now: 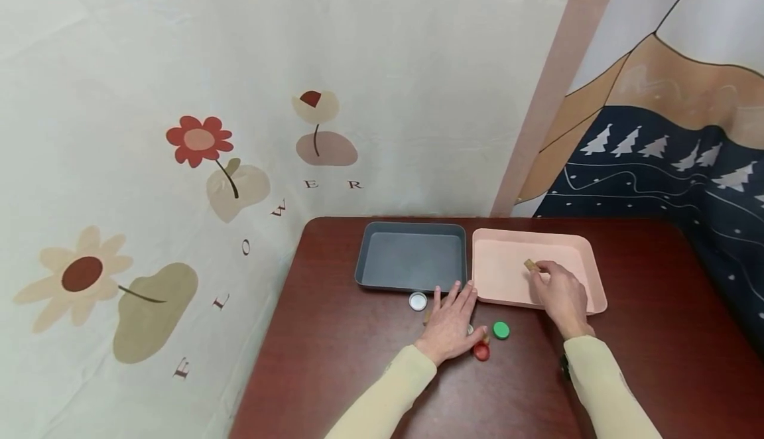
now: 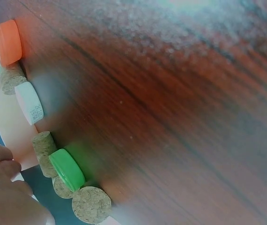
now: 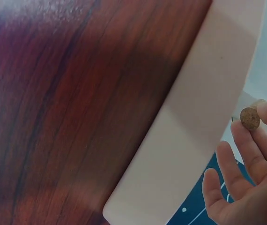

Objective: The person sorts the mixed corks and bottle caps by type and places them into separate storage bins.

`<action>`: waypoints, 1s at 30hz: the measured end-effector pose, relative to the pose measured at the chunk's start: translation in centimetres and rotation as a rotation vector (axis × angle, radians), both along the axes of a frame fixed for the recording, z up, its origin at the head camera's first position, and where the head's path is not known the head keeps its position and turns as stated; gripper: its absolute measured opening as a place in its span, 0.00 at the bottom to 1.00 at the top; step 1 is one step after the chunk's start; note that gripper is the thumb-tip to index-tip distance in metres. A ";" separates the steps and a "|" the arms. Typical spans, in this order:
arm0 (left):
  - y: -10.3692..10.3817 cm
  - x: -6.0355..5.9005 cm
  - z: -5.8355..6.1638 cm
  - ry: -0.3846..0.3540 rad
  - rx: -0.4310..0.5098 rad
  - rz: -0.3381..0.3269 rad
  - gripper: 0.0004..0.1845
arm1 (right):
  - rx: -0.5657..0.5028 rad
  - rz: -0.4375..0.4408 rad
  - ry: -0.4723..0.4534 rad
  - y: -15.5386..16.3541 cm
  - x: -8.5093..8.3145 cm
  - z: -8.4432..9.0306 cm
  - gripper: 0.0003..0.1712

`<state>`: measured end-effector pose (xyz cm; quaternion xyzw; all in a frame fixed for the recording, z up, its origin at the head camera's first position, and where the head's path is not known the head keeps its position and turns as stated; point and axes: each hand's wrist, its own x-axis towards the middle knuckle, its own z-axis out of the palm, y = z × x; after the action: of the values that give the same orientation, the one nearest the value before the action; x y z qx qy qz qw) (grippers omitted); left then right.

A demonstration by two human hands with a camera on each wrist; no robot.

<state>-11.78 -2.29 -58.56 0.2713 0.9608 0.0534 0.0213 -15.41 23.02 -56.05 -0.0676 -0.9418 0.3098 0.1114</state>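
Pinching a small tan cork [image 1: 531, 266], right-hand fingers [image 1: 540, 273] hover over the pink tray [image 1: 495, 273].

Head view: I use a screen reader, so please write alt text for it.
The right hand holds a cork over the pink tray. The left hand lies flat on the dark wooden table among green, red and white caps, before a grey tray.

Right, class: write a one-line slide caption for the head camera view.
Right hand holds a cork over the pink tray; left hand rests flat among bottle caps.
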 end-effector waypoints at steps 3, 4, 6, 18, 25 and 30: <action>0.1 0.0 -0.1 -0.001 -0.006 0.001 0.42 | 0.042 0.008 -0.086 -0.1 -0.5 -0.1 0.20; 0.1 0.0 -0.1 -0.001 -0.008 0.003 0.42 | 0.055 0.013 -0.111 -0.1 -0.7 -0.1 0.21; 0.2 0.0 -0.2 0.001 -0.011 0.006 0.42 | 0.083 0.026 -0.146 -0.2 -1.0 -0.2 0.22; 0.4 -0.1 -0.1 0.009 -0.016 0.005 0.42 | 0.193 0.092 -0.199 0.1 -1.7 -0.7 0.18; 0.3 -0.1 0.0 -0.008 -0.003 0.007 0.42 | 0.181 0.086 -0.193 0.3 -1.1 -0.8 0.21; 0.0 0.1 0.0 -0.003 -0.001 0.012 0.41 | 0.164 0.067 -0.156 0.2 -0.4 -0.5 0.22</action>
<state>-11.72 -2.25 -58.57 0.2653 0.9624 0.0534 0.0226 -15.79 23.19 -56.56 -0.0505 -0.9716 0.2289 0.0324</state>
